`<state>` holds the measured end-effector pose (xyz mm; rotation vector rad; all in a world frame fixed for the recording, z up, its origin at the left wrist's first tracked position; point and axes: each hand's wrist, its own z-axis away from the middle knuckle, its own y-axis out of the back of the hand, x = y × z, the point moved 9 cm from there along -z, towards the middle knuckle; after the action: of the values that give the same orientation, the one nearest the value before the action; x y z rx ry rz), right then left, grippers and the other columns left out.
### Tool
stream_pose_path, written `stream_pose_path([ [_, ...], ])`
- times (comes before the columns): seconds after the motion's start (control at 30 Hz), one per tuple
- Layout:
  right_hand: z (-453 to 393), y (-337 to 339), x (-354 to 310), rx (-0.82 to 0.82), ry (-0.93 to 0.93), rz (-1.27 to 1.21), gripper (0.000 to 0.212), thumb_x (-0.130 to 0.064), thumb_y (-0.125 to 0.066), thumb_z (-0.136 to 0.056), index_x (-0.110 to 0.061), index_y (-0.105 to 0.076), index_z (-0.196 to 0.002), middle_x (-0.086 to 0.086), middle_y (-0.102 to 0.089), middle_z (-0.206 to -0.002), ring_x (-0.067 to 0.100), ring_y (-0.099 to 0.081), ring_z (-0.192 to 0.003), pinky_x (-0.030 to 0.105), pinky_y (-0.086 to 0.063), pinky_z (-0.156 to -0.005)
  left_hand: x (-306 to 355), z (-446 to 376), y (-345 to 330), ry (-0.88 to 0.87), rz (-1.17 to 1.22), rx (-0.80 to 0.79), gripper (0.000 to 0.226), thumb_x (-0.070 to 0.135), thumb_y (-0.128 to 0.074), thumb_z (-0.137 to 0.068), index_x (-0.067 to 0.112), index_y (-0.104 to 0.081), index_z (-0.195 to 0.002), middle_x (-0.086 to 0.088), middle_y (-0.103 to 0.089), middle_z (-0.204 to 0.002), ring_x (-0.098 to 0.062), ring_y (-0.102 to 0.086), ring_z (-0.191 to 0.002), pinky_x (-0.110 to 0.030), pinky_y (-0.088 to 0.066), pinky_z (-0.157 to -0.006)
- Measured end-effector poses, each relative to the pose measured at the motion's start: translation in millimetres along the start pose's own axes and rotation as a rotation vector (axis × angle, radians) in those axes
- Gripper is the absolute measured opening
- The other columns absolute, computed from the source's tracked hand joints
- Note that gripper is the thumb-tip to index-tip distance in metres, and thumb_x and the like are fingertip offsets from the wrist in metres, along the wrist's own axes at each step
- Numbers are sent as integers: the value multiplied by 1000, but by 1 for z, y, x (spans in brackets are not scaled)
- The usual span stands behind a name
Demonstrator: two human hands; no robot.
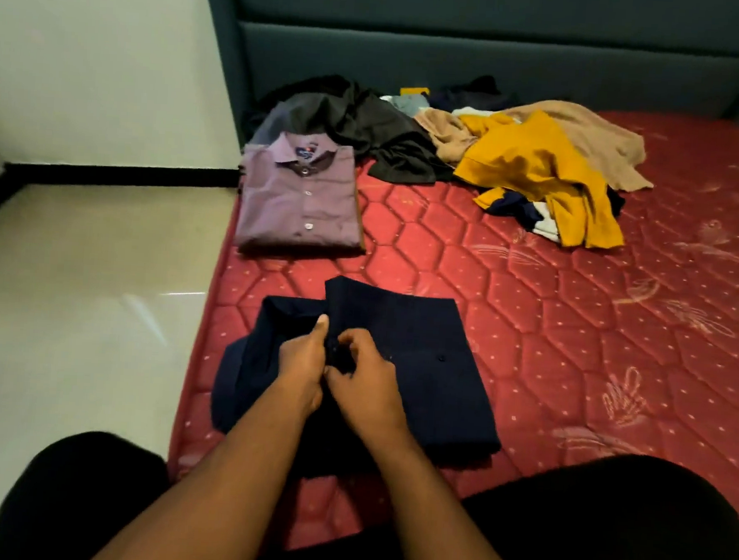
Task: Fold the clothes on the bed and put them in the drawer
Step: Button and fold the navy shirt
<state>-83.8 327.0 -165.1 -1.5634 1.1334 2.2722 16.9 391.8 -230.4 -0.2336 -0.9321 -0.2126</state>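
Note:
A navy blue shirt [423, 369] lies partly folded on the red mattress [572, 327] near its front left corner. My left hand [304, 364] pinches the shirt's front edge near the collar, thumb pointing up. Right beside it, my right hand [368, 377] pinches the same strip of fabric with curled fingers. A folded purple shirt [299, 202] sits further back along the left edge. Behind it lies an unfolded heap: a dark grey garment [355, 123], a yellow garment [534, 168] and a beige garment [593, 133].
The teal padded headboard [460, 47] stands at the far end of the bed. Pale glossy floor tiles [90, 288] lie left of the mattress, with a white wall and black skirting behind. My dark-clothed knees fill the bottom of the view.

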Motion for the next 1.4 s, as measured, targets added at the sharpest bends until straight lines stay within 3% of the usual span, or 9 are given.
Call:
stream_pose_path([
  [0.13,-5,0,2,22,39,-241,29,1,-60,-86,-26,-60,-98,-8,-67,-102,4,-63,-98,31,-53,-91,8,-3,9,-44,-137,-144,30,31,-70,-89,2,-73,-98,-13,-74,-89,-24,-69,-80,-33,-57,-72],
  [0.27,-10,54,4,211,133,16,19,-3,-61,-86,-22,-65,-86,-14,-67,-84,6,-62,-82,17,-45,-80,28,6,7,-227,-231,-158,17,-2,-68,-84,7,-71,-98,-11,-73,-93,-21,-67,-81,-29,-58,-69],
  [0.37,-18,66,13,201,164,280,11,-19,-60,-88,-21,-67,-97,-6,-70,-97,15,-64,-92,30,-48,-87,31,1,28,-194,-181,-163,21,-1,-66,-86,12,-69,-102,-7,-73,-97,-21,-69,-86,-35,-59,-77],
  [0.5,-22,17,37,-54,197,674,59,-54,-34,-90,-25,-48,-140,1,-43,-149,26,-33,-141,46,-20,-117,21,-15,65,-85,-94,-97,39,-3,-65,-87,11,-61,-124,-8,-71,-106,-24,-68,-89,-34,-58,-72],
  [0.67,-13,-19,46,-129,231,844,81,-67,5,-77,-40,-12,-152,-5,-8,-162,22,2,-149,50,9,-116,32,-16,72,-114,-104,-149,48,-1,-60,-92,15,-52,-136,-5,-67,-110,-18,-68,-88,-28,-58,-69],
  [0.83,-17,-28,46,-189,231,893,68,-66,-3,-88,-42,-4,-152,-6,0,-163,24,8,-149,54,10,-115,93,22,79,-768,-798,250,43,3,-55,-89,16,-57,-130,-4,-65,-114,-26,-61,-105,-34,-50,-87],
  [0.93,-22,-30,32,-184,270,879,54,-50,-21,-102,-38,-9,-153,-6,-3,-163,23,5,-149,51,6,-117,90,40,29,-1049,-977,71,47,2,-50,-88,13,-57,-133,-7,-59,-133,-29,-53,-124,-45,-42,-104],
  [1.17,-77,-22,18,-193,259,712,45,-23,-31,-104,-22,-32,-149,-3,-36,-154,16,-21,-146,43,-4,-120,14,-19,13,-739,-1524,-58,63,51,-20,-102,22,-8,-156,5,-3,-164,-19,0,-151,-45,1,-121],
  [1.4,-114,22,70,-184,65,855,66,-68,-25,-93,-41,-13,-152,-15,-4,-161,11,2,-149,55,3,-116,7,-15,21,-627,-1565,68,82,65,-14,-93,14,0,-156,-7,3,-164,-25,2,-151,-46,2,-120],
])
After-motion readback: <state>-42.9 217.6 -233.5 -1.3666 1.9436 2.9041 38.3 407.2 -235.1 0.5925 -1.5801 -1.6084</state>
